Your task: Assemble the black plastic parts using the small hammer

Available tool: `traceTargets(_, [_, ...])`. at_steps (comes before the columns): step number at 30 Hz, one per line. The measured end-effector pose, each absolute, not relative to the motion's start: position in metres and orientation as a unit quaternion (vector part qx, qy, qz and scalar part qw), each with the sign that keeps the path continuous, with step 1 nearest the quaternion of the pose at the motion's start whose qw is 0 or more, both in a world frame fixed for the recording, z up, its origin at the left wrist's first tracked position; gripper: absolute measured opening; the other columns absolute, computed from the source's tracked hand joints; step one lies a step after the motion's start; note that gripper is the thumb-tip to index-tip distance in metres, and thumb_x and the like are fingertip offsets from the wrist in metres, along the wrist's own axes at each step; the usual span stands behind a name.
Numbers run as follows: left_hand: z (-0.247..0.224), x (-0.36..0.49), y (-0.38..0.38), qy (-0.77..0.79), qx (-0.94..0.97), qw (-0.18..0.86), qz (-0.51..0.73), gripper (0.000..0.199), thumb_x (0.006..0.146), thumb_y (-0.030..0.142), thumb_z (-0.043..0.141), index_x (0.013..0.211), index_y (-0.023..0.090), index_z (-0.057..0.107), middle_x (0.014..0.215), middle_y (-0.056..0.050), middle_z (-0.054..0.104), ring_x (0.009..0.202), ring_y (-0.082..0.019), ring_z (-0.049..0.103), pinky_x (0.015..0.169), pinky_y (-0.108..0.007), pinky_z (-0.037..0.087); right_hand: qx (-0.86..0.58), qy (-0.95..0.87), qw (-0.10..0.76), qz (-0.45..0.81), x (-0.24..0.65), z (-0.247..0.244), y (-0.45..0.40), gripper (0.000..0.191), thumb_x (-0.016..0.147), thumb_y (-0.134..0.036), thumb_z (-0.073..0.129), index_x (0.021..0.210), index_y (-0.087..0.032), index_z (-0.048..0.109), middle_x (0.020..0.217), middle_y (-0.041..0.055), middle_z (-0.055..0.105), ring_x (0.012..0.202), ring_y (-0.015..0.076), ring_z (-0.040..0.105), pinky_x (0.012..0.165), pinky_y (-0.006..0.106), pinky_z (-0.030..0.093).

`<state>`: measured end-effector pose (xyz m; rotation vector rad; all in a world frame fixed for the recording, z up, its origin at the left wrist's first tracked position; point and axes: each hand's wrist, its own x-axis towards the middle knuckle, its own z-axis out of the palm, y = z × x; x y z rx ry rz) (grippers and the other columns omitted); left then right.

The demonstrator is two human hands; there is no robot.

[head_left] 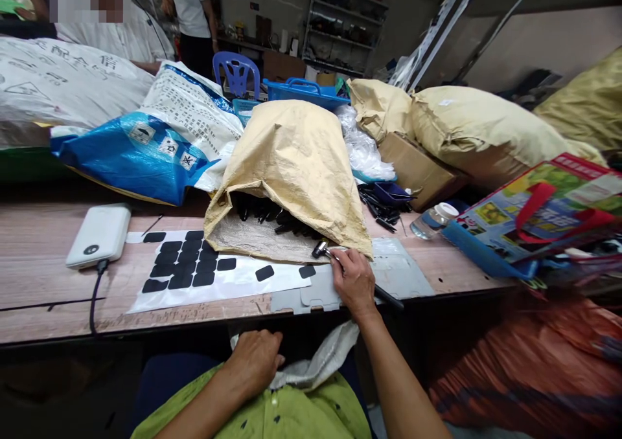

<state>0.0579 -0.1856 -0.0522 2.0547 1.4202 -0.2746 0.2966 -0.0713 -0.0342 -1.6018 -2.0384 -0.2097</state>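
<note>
My right hand is closed round the shaft of a small hammer; its dark head lies by the mouth of a tan woven sack. Black parts show inside that open mouth. Below the table edge, my left hand is curled closed over my lap, against a white sack-like cloth; what its fingers hold, if anything, is hidden. A white sheet bearing rows of black rounded patches lies on the table, left of my right hand. Under that hand is a grey plate.
A white power bank with a cable lies at left. Blue-and-white sacks stand behind it. To the right are loose black parts, a clear jar, a cardboard box and a colourful bag. People are at the back.
</note>
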Motion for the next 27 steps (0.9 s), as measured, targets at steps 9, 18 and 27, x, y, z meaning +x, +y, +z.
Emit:
traceTargets(9, [0.015,0.05,-0.13,0.446,0.798,0.389,0.117,0.028,0.09,0.048,0.063,0.109,0.031,0.074,0.09,-0.001,0.077,0.08,-0.022,0.07,0.067,-0.028,0.045,-0.596,-0.754,0.266,-0.076,0.296,-0.034,-0.071,0.025,0.098,-0.027,0.054,0.117,-0.024,0.071,0.096,0.0062,0.063,0.092,0.0226,0.053,0.085,0.033,0.04])
traceTargets(18, [-0.003,0.053,0.015,0.665,0.687,0.092,0.279,0.028,0.089,0.041,0.065,0.107,0.021,0.072,0.107,-0.012,0.062,0.108,-0.032,0.056,0.088,-0.04,0.047,-0.598,-0.753,0.268,-0.061,0.297,-0.032,-0.072,0.024,0.097,-0.027,0.056,0.116,-0.025,0.071,0.096,0.0059,0.063,0.093,0.0222,0.054,0.085,0.033,0.04])
traceTargets(27, [-0.001,0.045,0.007,0.648,0.702,0.076,0.286,0.016,0.089,0.034,0.066,0.098,0.022,0.071,0.101,-0.01,0.067,0.104,-0.031,0.053,0.088,-0.042,0.044,-0.6,-0.751,0.269,-0.058,0.298,-0.032,-0.071,0.022,0.096,-0.026,0.057,0.113,-0.025,0.071,0.095,0.0057,0.062,0.092,0.0219,0.053,0.084,0.032,0.04])
